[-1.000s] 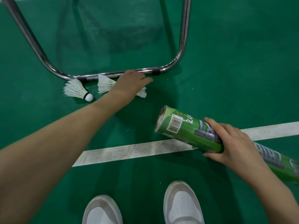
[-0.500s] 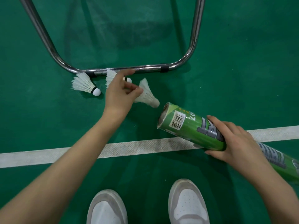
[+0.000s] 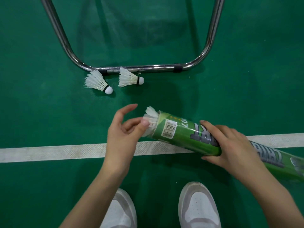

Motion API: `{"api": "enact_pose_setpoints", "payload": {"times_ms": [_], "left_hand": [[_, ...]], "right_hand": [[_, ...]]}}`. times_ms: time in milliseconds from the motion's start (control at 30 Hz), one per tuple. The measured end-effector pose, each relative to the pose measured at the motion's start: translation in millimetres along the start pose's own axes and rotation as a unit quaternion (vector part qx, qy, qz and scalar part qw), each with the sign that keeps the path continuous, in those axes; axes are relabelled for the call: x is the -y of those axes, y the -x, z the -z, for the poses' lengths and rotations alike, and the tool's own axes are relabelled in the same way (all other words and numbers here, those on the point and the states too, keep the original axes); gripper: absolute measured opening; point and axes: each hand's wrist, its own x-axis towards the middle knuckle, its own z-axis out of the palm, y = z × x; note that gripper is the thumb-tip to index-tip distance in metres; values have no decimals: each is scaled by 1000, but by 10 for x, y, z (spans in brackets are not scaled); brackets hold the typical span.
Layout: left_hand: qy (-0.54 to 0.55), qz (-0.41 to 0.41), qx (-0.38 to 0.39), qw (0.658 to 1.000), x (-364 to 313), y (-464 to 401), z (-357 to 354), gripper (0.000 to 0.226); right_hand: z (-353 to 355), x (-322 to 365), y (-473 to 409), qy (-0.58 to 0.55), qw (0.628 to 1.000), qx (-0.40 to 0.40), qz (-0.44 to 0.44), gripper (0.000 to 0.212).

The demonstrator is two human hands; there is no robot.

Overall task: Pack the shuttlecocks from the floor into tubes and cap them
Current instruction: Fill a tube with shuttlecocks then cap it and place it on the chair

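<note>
We are right on the green tube (image 3: pixel 184 135), lying tilted above the floor with its open mouth pointing left and a little away from us, its far end running off toward the right edge. A shuttlecock (image 3: pixel 150 120) sits partway into that mouth, white feathers fanning out of the opening, its cork end hidden inside. Our left hand (image 3: pixel 122 134) is at the mouth of the tube: the thumb and a curled finger pinch the feather skirt, while the forefinger lifts free, spread away from the others above them. Our right hand (image 3: pixel 230 145) wraps the tube's middle, well right of the mouth, fingers curled over the top across the grey lettering and thumb underneath. A barcode label shows on the tube just behind the mouth.

Beyond the tube's mouth, farther from us, two more shuttlecocks lie on the green floor (image 3: pixel 246 96). The right floor shuttlecock (image 3: pixel 130 79) rests almost straight ahead of the mouth, cork pointing right, feathers touching the chrome tubular frame (image 3: pixel 148 69). The left floor shuttlecock (image 3: pixel 97 83) lies just beside it, farther left of the tube, cork pointing down to the right. The frame's bottom bar runs across beyond both, and its two legs rise away toward the top.

Under the tube a white court line (image 3: pixel 49 153) crosses the floor from side to side. Nearer to us than the tube, the toes of two white shoes (image 3: pixel 197 206) stand on the floor.
</note>
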Motion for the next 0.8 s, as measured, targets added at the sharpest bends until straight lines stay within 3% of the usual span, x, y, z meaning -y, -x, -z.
{"api": "enact_pose_setpoints", "payload": {"times_ms": [233, 500, 800], "left_hand": [[-2, 17, 67, 998, 55, 71, -23, 37], [-64, -5, 153, 986, -15, 115, -105, 60], [-78, -11, 155, 985, -36, 129, -68, 74]], "right_hand": [[6, 67, -31, -7, 1000, -2, 9, 110], [31, 152, -55, 0, 999, -20, 28, 108], [57, 201, -82, 3, 999, -22, 39, 106]]}}
